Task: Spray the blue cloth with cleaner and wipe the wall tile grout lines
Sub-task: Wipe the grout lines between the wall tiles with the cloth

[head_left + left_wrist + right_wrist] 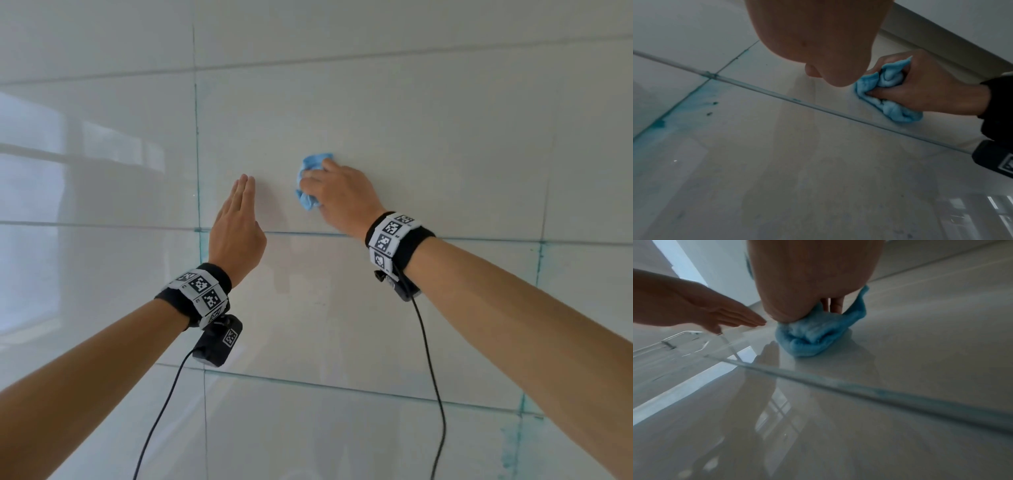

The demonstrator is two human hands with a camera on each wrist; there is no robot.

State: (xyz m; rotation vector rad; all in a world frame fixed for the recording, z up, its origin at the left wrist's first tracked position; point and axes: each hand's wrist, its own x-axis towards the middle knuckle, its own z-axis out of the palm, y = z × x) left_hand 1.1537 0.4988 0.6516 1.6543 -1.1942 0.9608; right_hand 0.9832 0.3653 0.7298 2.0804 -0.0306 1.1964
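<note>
**Two hands at the wall, one gripping the cloth**

Two hands are raised to the tiled wall. The right hand (342,195) has its fingers curled round a bunched blue cloth (310,180) and presses it against a glossy pale tile (428,154), just above a horizontal grout line (479,238). The left hand (236,222) holds nothing; its fingers are straight and close together, pointing up the wall, just beside the cloth and apart from it. The cloth looks soft and fuzzy, crumpled into folds that stick out past the knuckles. The tiles are large, smooth and reflective. The thin grout lines carry blue-green stains, heaviest along the vertical line (198,164) left of the hands. Both wrists wear black bands with checkered markers.
</note>
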